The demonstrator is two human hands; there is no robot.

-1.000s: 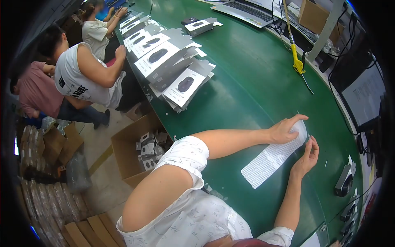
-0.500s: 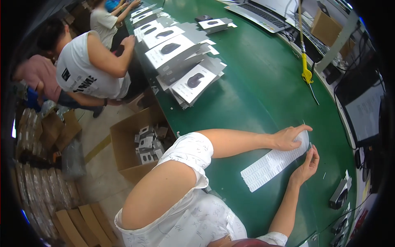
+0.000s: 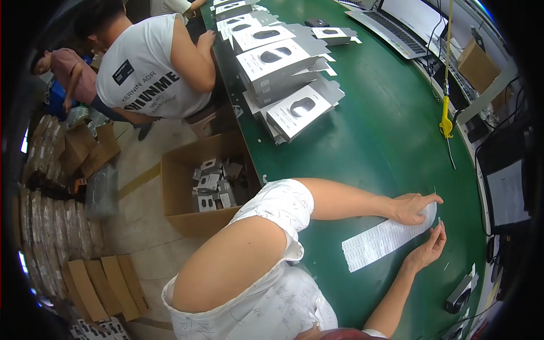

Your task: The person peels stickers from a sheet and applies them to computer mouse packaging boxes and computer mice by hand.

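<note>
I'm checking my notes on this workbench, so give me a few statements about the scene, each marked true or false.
1. The left hand rests on the printed sheet. True.
2. The right hand is on the laptop keyboard. False: the right hand is by the curved end of the printed sheet, well away from the laptop.
3. The cardboard carton beside the table is empty. False: small boxes lie in the carton.
4. The yellow tool has a thin metal nozzle pointing down. True.
5. The laptop is closed. False: its keyboard is exposed and its screen is raised.
</note>
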